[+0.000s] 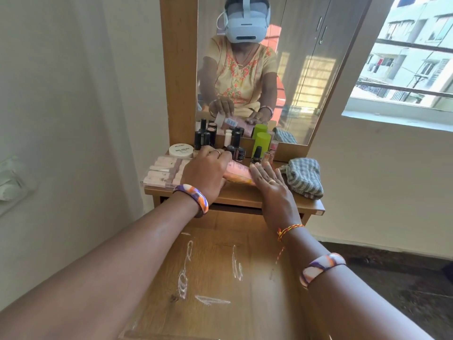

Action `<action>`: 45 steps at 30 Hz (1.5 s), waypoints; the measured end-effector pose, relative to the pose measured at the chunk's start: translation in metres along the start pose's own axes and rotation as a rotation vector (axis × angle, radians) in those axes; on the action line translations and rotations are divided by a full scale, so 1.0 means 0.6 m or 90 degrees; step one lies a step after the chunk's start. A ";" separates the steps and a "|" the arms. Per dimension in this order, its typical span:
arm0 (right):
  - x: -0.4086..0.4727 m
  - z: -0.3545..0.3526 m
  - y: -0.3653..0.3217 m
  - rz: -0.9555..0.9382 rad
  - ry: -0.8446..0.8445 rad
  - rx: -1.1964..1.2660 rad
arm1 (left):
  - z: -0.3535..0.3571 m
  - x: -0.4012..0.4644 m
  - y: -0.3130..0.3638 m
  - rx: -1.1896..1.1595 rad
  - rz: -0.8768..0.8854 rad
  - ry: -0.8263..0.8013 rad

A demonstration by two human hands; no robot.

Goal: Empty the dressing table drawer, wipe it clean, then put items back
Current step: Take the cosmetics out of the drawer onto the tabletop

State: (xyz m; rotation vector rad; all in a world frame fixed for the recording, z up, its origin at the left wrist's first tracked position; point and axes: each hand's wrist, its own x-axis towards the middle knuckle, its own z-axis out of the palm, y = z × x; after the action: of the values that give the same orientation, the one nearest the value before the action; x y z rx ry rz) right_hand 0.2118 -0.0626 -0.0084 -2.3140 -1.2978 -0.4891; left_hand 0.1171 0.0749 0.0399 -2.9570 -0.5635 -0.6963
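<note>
The open wooden drawer (220,278) lies under my forearms, with only white smears on its floor. On the dressing table top (247,196), my left hand (206,173) curls down over a pink packet (239,171). The mirror shows its fingers pinching a small white packet with a blue label. My right hand (272,187) rests flat, fingers straight, on the right end of the pink packet. Behind the hands stand several dark nail polish bottles (236,150), a white jar (181,150) and a green cylinder (261,143). A clear box of pale tubes (161,173) lies at the left.
A grey-and-white checked cloth (305,176) lies bunched on the table's right end. The mirror (306,69) stands in a wooden frame behind the table. A white wall is at the left and a window (404,57) at the right.
</note>
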 end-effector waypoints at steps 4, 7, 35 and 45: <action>-0.009 0.005 0.003 0.026 -0.015 0.036 | 0.003 -0.001 0.005 -0.005 0.001 -0.005; -0.018 0.008 -0.001 0.051 -0.038 0.054 | 0.004 -0.001 0.010 -0.004 0.012 -0.013; 0.006 0.027 0.003 0.103 -0.026 0.053 | 0.020 0.013 0.032 0.072 0.028 0.025; 0.001 -0.018 0.027 0.128 0.174 -0.121 | 0.036 -0.005 0.065 0.036 0.148 0.114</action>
State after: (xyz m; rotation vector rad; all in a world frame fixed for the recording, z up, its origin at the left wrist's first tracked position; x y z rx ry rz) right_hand 0.2252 -0.0752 -0.0023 -2.3932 -0.9133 -0.8565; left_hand 0.1378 0.0406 0.0205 -2.8056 -0.2179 -0.8905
